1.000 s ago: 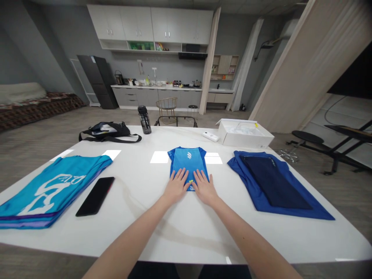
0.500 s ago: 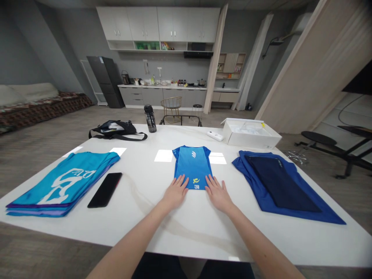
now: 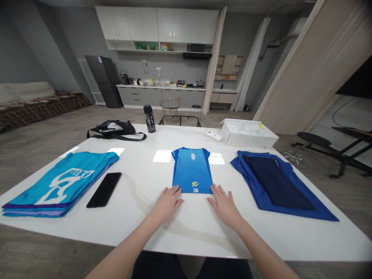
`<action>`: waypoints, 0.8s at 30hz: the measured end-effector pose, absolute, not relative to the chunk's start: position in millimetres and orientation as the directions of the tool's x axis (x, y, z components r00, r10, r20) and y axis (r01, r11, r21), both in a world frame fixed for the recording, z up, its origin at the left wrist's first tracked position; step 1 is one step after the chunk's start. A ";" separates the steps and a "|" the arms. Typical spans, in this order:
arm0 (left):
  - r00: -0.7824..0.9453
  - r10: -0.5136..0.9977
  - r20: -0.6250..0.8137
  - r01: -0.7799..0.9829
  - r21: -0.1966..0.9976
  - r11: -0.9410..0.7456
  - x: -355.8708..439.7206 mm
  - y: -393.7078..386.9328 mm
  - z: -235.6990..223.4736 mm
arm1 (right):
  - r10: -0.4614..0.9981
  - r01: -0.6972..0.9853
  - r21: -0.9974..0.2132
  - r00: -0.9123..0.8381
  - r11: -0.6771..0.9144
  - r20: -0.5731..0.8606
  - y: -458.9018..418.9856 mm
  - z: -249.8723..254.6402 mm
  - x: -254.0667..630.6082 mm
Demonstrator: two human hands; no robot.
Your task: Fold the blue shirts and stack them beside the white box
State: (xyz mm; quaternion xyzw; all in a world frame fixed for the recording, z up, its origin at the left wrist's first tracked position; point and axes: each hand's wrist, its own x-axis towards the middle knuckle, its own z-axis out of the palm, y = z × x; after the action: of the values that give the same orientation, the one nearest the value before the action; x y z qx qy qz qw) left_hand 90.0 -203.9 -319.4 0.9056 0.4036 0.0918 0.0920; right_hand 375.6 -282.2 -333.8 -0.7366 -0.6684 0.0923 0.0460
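A: Changed since a second ago?

B: Pulled back, both hands. Earlier lay flat on the lower part of the small folded bright-blue jersey with a white logo (image 3: 192, 170), palms pressing the cloth. Now resting on the white tabletop (image 3: 186, 228) just in front of its near hem. Left hand (image 3: 166, 202) at the left corner of the hem, right hand (image 3: 224, 204) at the right corner. Fingers open and a little spread, holding nothing; fingertips near the hem, touching or not, cannot tell.

A: Meaning for the work?

B: Looks like smoothing finished; jersey lies flat and square, in the middle of the table, free of the hands.

A: Edges and room, from the left?

B: Far left, a stack of turquoise cloth with large white lettering (image 3: 59, 182), reaching almost to the left table edge. Just beside it, a flat black phone (image 3: 104, 189), lying aslant. Then bare white surface, wide, up to the left hand. Behind, a black strap bag (image 3: 114, 130) and a dark drinking bottle (image 3: 149, 118) near the far edge. Right of the jersey, a narrow bare strip, then a royal-blue shirt with a folded navy piece on top (image 3: 276, 184), its corner close to the right table edge. Behind that, an open white cardboard box (image 3: 250, 133) and a small white remote (image 3: 214, 136). Near edge free in front of both arms.
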 end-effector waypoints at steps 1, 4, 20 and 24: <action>0.660 0.744 0.100 0.708 0.248 -0.661 89.6 -204.7 -317.1 | 0.993 0.975 -0.196 0.090 -0.102 -0.072 -284.7 -331.3 373.4; 0.684 0.723 0.096 0.677 0.286 -0.678 90.1 -199.5 -309.0 | 0.996 0.974 -0.210 0.089 -0.090 -0.017 -287.1 -322.1 370.5; 0.270 0.961 0.059 0.884 0.380 -0.271 163.3 20.2 -313.6 | 0.948 0.866 -0.409 0.319 -0.286 0.012 -68.3 -319.9 440.1; 0.190 0.981 -0.035 0.921 0.351 -0.165 171.6 56.3 -314.4 | 0.930 0.847 -0.398 0.364 -0.353 -0.051 -29.8 -316.2 456.3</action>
State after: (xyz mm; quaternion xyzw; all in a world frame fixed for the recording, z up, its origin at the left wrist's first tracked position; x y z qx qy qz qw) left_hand 171.6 56.3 -314.4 0.7567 0.6286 0.1003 0.1489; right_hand 456.3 -29.8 -316.2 -0.8113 -0.5475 0.1355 0.1541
